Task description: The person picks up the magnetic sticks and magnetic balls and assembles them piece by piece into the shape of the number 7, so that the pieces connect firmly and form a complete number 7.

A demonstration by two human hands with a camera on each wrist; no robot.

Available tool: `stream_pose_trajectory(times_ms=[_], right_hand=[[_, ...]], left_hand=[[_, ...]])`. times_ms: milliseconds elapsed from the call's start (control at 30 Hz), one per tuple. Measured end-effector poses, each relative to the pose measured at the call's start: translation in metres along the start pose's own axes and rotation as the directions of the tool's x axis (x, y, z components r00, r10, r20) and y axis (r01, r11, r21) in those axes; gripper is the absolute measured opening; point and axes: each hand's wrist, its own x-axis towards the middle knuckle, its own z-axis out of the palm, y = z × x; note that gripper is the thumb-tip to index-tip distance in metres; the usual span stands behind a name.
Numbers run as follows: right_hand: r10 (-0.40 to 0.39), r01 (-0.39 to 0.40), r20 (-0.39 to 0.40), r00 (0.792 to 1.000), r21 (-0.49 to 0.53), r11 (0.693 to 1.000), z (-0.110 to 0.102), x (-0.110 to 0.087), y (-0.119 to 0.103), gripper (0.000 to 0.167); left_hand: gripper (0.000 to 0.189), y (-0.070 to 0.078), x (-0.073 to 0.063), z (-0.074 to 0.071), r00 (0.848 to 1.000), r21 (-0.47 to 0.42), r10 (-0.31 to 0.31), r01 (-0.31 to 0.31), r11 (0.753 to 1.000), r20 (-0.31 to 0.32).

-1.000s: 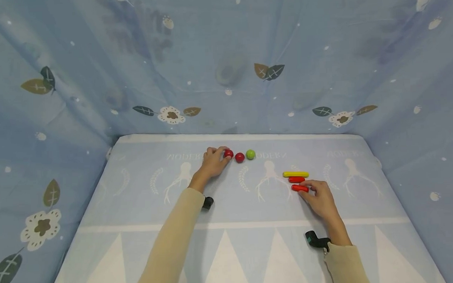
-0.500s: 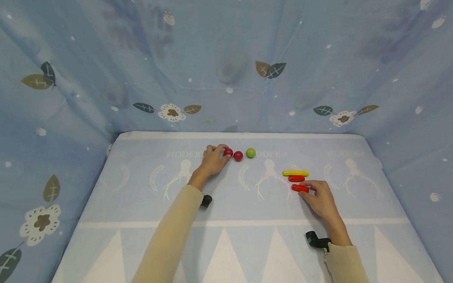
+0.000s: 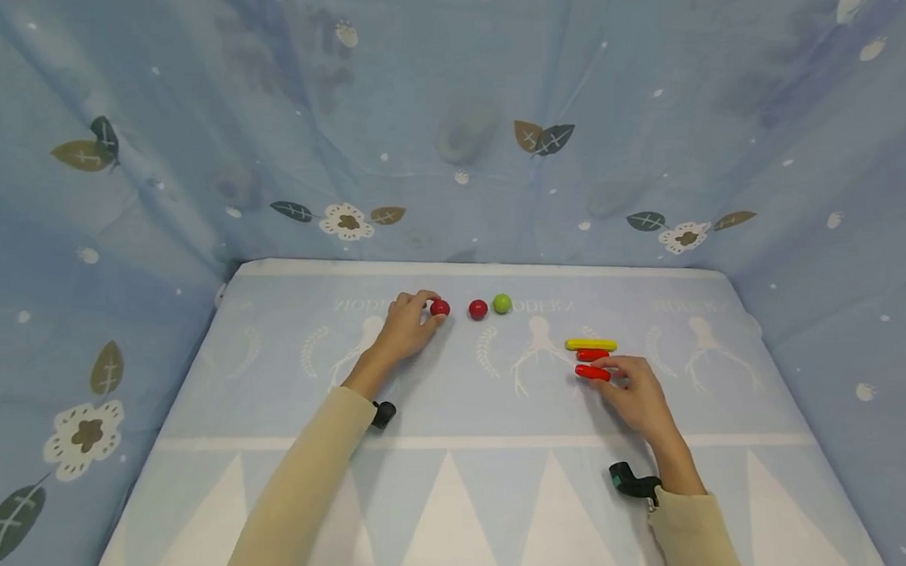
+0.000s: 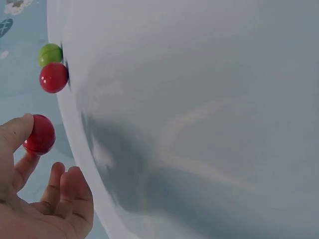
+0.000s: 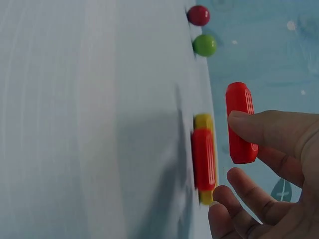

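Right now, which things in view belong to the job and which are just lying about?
In the job: red ball in the left hand; red stick in the right hand; probably also second red ball, green ball, second red stick, yellow stick.

Just surroundings: table, patterned cloth behind it, black wrist cameras. Nothing loose looks stray.

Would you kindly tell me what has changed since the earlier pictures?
The left hand has carried its glossy red ball leftward, away from the other glossy red ball. The right hand has shifted its short red cylinder slightly left. Both remain held; the glossy green ball, long yellow stick and other red cylinder stayed put.
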Motion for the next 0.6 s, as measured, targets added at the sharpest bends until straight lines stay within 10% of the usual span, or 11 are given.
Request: stream_pose_trajectory(times_ms=[600], right_hand=[[-0.149, 0.142, 0.083, 0.985, 0.081, 0.986, 0.051, 0.010, -0.047, 0.024]], left_hand=[[0.041, -0.016, -0.094, -0.004, 1.000, -0.087, 0.018, -0.018, 0.996, -0.005]])
